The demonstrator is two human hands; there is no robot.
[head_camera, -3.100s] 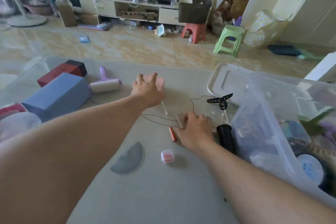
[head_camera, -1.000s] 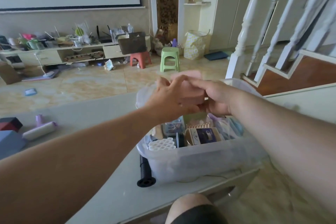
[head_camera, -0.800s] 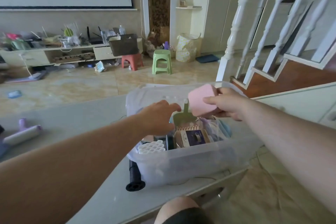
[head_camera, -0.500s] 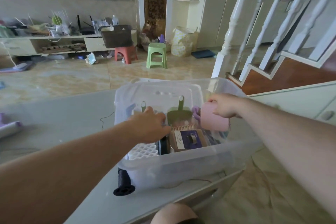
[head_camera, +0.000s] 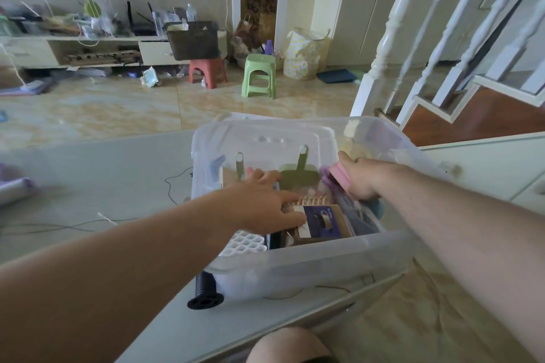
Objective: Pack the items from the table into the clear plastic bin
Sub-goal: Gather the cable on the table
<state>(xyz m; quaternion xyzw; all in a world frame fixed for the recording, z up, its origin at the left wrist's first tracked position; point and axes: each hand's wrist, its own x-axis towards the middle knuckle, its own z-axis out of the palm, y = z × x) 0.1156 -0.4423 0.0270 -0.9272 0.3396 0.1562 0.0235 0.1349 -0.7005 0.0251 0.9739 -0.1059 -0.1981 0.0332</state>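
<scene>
The clear plastic bin [head_camera: 306,265] stands at the table's right end, packed with a green scoop [head_camera: 299,175], a brown box with a dark label [head_camera: 320,222], a white honeycomb tray [head_camera: 244,244] and other items. My right hand [head_camera: 358,178] is inside the bin at its right side, shut on a pink block [head_camera: 340,177] that is mostly hidden behind the fingers. My left hand [head_camera: 264,202] lies flat with spread fingers on the items in the bin's middle, holding nothing.
A black ribbed roller [head_camera: 205,292] lies on the grey table [head_camera: 118,186] against the bin's front left corner. Thin wires [head_camera: 174,188] trail across the table. A lint roller [head_camera: 14,188] sits blurred at the far left. White stair railing [head_camera: 380,68] rises to the right.
The pink block passed from both hands above the bin to my right hand, which lowered it into the bin's right side. My left hand dropped onto the bin's contents.
</scene>
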